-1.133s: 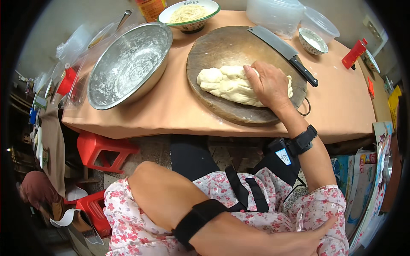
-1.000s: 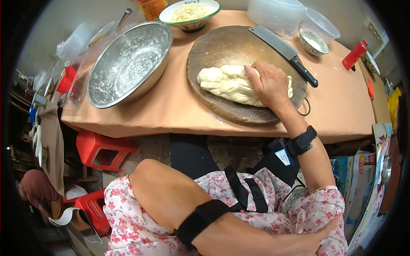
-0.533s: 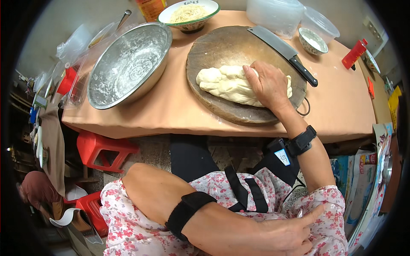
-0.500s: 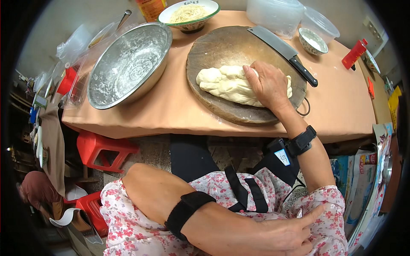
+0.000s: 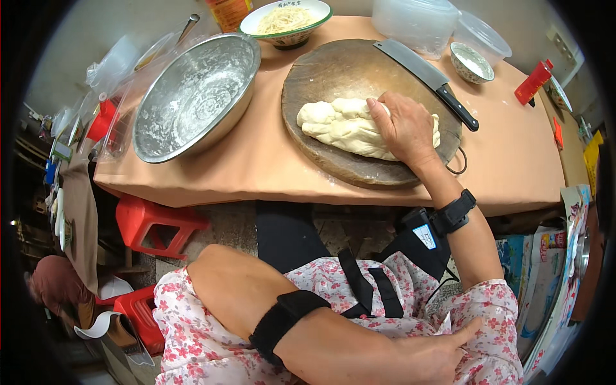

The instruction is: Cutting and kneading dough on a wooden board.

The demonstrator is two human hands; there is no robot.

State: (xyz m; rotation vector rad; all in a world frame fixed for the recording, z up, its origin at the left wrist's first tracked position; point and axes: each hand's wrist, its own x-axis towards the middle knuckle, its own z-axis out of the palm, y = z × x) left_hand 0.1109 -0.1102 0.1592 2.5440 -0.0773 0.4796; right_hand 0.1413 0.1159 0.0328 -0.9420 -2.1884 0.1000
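On a round wooden chopping board (image 5: 340,67) lies a long, lumpy piece of pale dough (image 5: 343,128). My right hand (image 5: 405,125) grips the dough near its right end; the thumb lies on top and the other fingers are mostly hidden behind the hand. Past the dough, a cleaver (image 5: 414,67) with a black handle rests at the board's right edge. My left arm crosses low in front of my body. My left hand (image 5: 443,356) touches the flowered right sleeve (image 5: 487,308), index finger stretched out along the cloth; its other fingers are largely hidden.
A large metal bowl (image 5: 192,102), dusted with flour, tilts to the board's left. Behind stands a green-rimmed bowl (image 5: 289,22) of pale shreds. Plastic tubs (image 5: 414,25), a small bowl (image 5: 471,64) of white powder and a red bottle (image 5: 534,82) stand right. Red stools (image 5: 157,224) sit below left.
My left hand has shifted slightly down and left on the sleeve, and its curled fingers show less. My right hand and the dough stay in place.
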